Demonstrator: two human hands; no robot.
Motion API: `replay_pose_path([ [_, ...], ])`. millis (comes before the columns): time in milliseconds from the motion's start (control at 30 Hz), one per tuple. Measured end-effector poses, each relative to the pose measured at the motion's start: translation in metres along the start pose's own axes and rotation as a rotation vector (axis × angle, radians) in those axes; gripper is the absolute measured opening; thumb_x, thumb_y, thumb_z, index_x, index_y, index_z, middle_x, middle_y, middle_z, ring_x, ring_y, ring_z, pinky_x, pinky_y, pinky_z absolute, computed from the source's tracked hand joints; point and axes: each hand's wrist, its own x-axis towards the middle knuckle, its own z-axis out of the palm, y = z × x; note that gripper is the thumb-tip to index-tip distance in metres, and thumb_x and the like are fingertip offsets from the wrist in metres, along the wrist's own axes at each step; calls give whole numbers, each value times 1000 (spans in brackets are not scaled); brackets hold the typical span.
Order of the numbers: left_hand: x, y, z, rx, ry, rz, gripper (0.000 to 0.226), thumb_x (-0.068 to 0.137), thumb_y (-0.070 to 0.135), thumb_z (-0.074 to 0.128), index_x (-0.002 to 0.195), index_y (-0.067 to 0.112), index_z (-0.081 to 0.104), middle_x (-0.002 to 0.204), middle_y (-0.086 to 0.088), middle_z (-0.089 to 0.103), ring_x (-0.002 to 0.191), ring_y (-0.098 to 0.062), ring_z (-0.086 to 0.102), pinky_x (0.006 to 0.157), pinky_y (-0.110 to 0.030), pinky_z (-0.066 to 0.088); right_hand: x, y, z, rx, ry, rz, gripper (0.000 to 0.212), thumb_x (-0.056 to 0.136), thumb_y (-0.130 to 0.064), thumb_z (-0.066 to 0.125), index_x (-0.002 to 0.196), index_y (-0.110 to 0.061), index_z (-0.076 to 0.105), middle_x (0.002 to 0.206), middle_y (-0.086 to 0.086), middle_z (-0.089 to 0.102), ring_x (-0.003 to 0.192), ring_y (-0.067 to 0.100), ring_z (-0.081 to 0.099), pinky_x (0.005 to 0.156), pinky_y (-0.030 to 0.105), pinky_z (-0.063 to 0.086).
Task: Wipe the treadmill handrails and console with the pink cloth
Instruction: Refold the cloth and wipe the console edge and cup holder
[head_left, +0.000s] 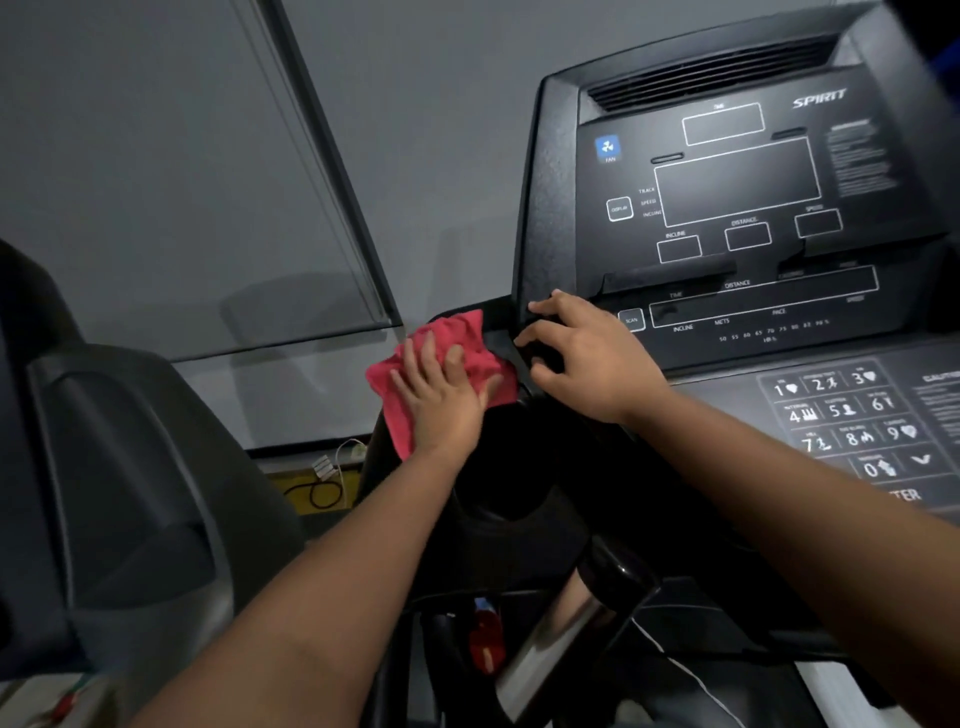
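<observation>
The pink cloth (470, 345) lies spread over the left shoulder of the black treadmill console (737, 187). My left hand (441, 400) presses flat on the cloth with straight, spread fingers. My right hand (582, 353) rests on the console's lower left corner, its fingers curled over the black edge beside the SCAN button. A shiny handrail bar (561, 639) runs below the console, partly hidden by my arms.
A number keypad (852, 415) fills the console's lower right. A second grey machine (130, 467) stands at the left. A cup holder recess (509, 483) sits under my left wrist. Cables and a yellow strip (317, 491) lie on the floor by the grey wall.
</observation>
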Motion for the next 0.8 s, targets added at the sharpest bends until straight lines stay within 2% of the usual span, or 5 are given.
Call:
replay_pose_path([
  [67, -5, 16, 6, 79, -100, 89, 79, 86, 56, 14, 148, 8, 23, 157, -22, 1, 142, -47, -7, 106, -64, -12, 0, 2, 0, 4, -21, 0, 40, 76, -36, 47, 103, -19, 71, 125, 10, 59, 127, 30, 47, 98, 42, 42],
  [133, -8, 24, 8, 112, -132, 124, 89, 80, 64, 7, 153, 13, 6, 157, -14, -17, 141, -40, -22, 103, -59, -22, -2, 3, -1, 12, -43, 11, 41, 77, -34, 50, 110, -19, 70, 131, 9, 56, 133, 30, 41, 103, 41, 36],
  [233, -5, 23, 7, 156, -176, 127, 86, 83, 68, 9, 153, 18, 0, 157, -9, -23, 141, -36, -26, 107, -59, -17, -1, 4, -4, 41, -61, 17, 41, 80, -34, 51, 116, -20, 68, 135, 8, 53, 137, 28, 35, 106, 40, 32],
  [500, -10, 11, 3, 23, -106, 37, 62, 98, 53, 32, 151, 26, 14, 159, -3, -12, 144, -29, -21, 111, -58, -11, -5, 8, -8, 82, -82, -12, 36, 89, -25, 60, 125, -23, 62, 143, 6, 45, 142, 23, 26, 112, 37, 26],
  [800, -45, -17, -8, -229, -89, -325, 56, 93, 43, 50, 142, 24, 33, 155, -7, 11, 141, -32, 11, 114, -51, 18, -7, 18, -16, 113, -250, -63, 43, 94, -29, 53, 137, -27, 50, 154, 0, 29, 146, 18, 10, 118, 36, 11],
])
